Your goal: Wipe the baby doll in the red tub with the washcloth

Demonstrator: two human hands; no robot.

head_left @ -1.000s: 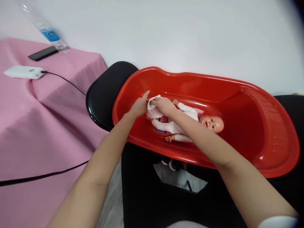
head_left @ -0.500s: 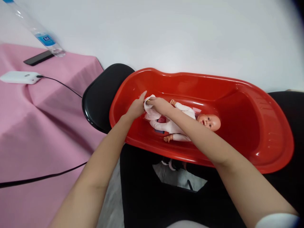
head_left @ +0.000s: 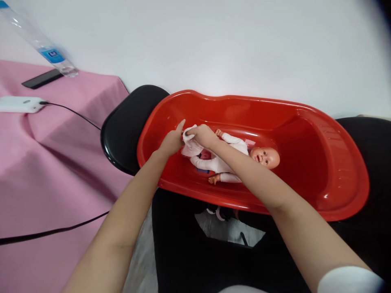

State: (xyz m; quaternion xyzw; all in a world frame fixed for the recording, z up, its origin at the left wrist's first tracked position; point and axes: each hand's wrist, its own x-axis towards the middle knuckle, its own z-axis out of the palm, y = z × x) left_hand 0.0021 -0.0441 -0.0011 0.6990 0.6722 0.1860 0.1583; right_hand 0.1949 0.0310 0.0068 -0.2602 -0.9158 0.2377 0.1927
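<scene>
A baby doll point(head_left: 229, 140) in white clothing lies on its back in a red baby bathtub point(head_left: 345, 162), its head toward the right. White cloth point(head_left: 190, 149) is bunched at the doll's leg end; whether it belongs to the doll's clothing I cannot tell. My right hand point(head_left: 204, 135) is closed on the upper edge of this cloth. On the cloth's left side, my left hand point(head_left: 172, 141) grips it with the thumb pointing up and its fingers partly hidden. Between the doll's legs a dark pink patch shows, and a small dark blue piece lies beneath one leg.
Black chairs point(head_left: 131, 126) support the tub against a white wall. At left, a pink cloth point(head_left: 61, 171) covers a surface holding a clear plastic bottle point(head_left: 55, 55), a flat black object point(head_left: 42, 78) and a white device point(head_left: 21, 104) with a black cable.
Both hands stay at the white cloth with only slight movement. The whole view has shifted a little, so the tub and doll appear slightly further left.
</scene>
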